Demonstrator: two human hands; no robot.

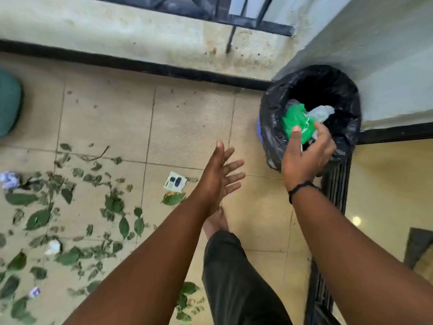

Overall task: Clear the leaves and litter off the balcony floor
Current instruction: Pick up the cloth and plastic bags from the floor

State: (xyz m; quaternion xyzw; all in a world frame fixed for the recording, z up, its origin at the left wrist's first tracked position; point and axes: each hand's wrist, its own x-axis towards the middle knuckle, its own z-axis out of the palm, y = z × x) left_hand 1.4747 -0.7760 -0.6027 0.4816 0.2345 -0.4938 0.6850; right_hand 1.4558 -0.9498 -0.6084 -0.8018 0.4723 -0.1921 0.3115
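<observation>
My right hand grips a crumpled green plastic bag over the mouth of a bin lined with a black bag in the balcony corner. A pale plastic piece lies beside the green one inside the bin. My left hand hovers over the tiles with fingers spread, holding nothing. Several green leaves and twigs are scattered over the left of the tiled floor. Among them lie a small printed card, a white paper wad and a purple scrap.
A low wall with a black base strip runs along the far side, with dark railing above. A green object sits at the left edge. A sliding-door track and an indoor floor lie to the right. My bare foot stands on the tiles.
</observation>
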